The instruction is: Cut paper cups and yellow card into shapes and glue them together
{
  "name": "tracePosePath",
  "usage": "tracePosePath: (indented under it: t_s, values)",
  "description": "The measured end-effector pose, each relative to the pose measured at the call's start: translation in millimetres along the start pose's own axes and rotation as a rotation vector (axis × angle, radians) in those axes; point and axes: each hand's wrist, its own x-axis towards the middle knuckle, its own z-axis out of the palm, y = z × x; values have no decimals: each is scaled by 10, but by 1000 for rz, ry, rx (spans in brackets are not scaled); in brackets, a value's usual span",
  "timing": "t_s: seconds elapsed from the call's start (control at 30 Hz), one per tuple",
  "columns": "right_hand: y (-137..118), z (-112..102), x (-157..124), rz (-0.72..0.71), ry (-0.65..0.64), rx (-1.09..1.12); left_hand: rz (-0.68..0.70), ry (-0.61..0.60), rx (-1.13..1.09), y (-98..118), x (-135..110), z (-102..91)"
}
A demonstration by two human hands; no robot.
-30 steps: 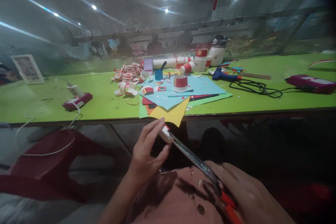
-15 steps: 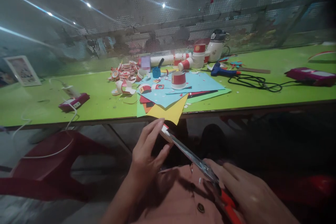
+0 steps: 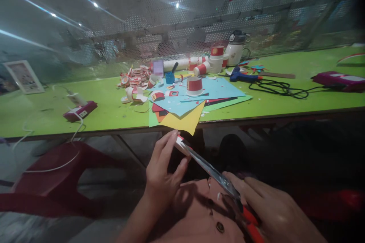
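Note:
Between the thumb and fingers of my left hand (image 3: 164, 171) is a small piece of white and red paper (image 3: 180, 145), like the card of the cups. My right hand (image 3: 275, 207) is closed around the red handles of a pair of scissors (image 3: 212, 171). The long metal blades slant up to the left, with their tips at the paper piece. Both hands are above my lap, just short of the table edge. Part of the paper is hidden by my left fingers, and how far the blades are apart is hard to see.
On the green table (image 3: 114, 115) lie coloured paper sheets (image 3: 222, 89) with an upturned red and white paper cup (image 3: 194, 86). Behind are cut cup pieces (image 3: 137, 78), stacked cups (image 3: 216, 64), a blue glue gun (image 3: 242, 77) and a jug (image 3: 234, 51). A red stool (image 3: 54, 171) stands at left.
Both hands, with the paper piece and scissors, have shifted very slightly down and to the right. The things on the table have stayed in place.

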Motion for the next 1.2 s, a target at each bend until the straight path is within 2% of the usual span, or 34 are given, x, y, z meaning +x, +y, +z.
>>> tracePosePath:
  t_s: [0.23,0.43,0.63,1.2]
  values:
    - [20,3,15,-41,32,32,11,16,15,17,7,3]
    - [-21,-82,31,13,13,63,1,-16,16,16,19,-23]
    - [-14,-75,-30,55,36,19,20,-32,15,-5,29,-38]
    - [11,-71,20,-4,-9,78,48,-61,13,-14,30,-63]
